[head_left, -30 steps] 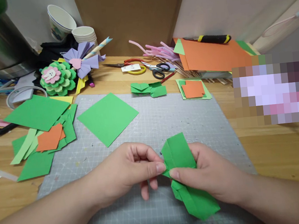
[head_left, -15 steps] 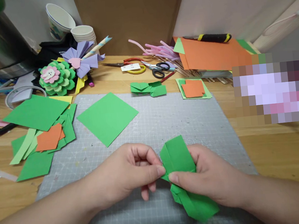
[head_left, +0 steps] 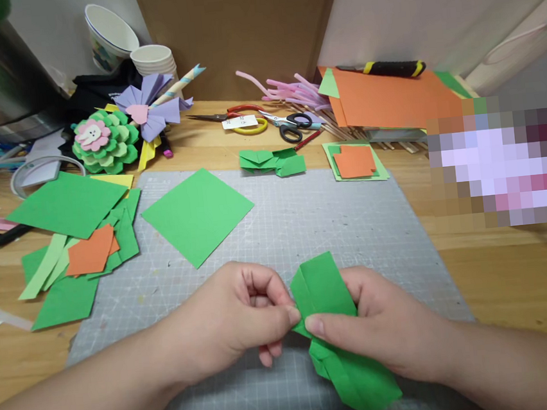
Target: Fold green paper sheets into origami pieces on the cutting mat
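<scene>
From your head camera, you look down at your bare hands over a gray gridded cutting mat (head_left: pixel 352 223), on a wooden table (head_left: pixel 502 273). Your left hand (head_left: pixel 250 313) pinches the left tip of a folded green paper (head_left: pixel 324 287) between thumb and fingers. Your right hand (head_left: pixel 386 323) is clamped on its middle, thumb on top, so the paper is held above the near part of the mat. Your hands are close together, joined by the paper.

On the mat's far left part lies a flat green paper square (head_left: pixel 199 218); at its far edge sit another folded green piece (head_left: pixel 272 162) and a stack of small paper squares (head_left: pixel 354 161) (orange on top). Beyond the mat are black-handled scissors (head_left: pixel 290 132) and a green paper flower (head_left: pixel 107 143). Left of it, green and orange scraps (head_left: pixel 91 250) overlap its edge. Right of the mat, a patch is pixelated.
</scene>
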`<state>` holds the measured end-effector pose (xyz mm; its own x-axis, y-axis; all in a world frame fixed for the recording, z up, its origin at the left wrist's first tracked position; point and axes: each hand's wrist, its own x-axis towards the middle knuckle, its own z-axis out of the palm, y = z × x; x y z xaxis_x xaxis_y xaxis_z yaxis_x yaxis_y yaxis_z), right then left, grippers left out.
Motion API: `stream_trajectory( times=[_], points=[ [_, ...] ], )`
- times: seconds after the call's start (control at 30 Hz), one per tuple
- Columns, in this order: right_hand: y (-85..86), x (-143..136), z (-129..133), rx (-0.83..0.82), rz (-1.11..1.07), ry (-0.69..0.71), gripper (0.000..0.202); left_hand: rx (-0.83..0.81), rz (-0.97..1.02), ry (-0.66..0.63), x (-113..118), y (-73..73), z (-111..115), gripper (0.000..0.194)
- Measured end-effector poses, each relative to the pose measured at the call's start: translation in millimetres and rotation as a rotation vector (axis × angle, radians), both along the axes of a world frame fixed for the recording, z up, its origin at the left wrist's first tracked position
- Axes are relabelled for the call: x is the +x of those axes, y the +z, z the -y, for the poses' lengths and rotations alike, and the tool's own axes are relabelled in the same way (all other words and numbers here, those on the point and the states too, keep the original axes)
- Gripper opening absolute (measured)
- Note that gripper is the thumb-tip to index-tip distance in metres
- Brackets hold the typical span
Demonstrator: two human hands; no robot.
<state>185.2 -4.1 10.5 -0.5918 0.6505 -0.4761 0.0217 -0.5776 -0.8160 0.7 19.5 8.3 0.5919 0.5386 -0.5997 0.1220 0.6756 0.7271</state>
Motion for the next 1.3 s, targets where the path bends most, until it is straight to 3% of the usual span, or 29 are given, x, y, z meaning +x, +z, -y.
stream_trajectory(
  times=[0.3, 0.47, 0.53, 0.73, 1.0, 1.13, 1.3],
  points=[
    [-0.6, 4, -1, 0.003, 0.039, 0.024, 0.022, 0.032, -0.002, -0.068, 1, 1.8, 4, 0.023],
    [-2.0, 5, 0, -0.023, 0.019, 0.005, 0.022, 0.338, -0.018, -0.128, 2, 3.2, 7, 0.027],
    [-2.8, 5, 1, -0.026, 0.008, -0.004, 0.021, 0.390, 0.008, -0.161, 2, 3.0, 8, 0.030],
    [-4.0, 4, 3, 0.002, -0.032, -0.002, 0.026, 0.351, 0.057, -0.152, 1, 2.4, 10, 0.026],
    [-3.3, 3, 4, -0.018, 0.028, -0.106, 0.026, 0.343, 0.035, -0.130, 1, 2.0, 7, 0.025],
    [-3.5, 1, 5, -0.017, -0.018, -0.081, 0.023, 0.337, 0.028, -0.145, 1, 3.0, 8, 0.027],
    [-2.3, 1, 3, -0.012, 0.005, -0.114, 0.024, 0.350, 0.025, -0.046, 5, 2.8, 12, 0.019]
  ],
)
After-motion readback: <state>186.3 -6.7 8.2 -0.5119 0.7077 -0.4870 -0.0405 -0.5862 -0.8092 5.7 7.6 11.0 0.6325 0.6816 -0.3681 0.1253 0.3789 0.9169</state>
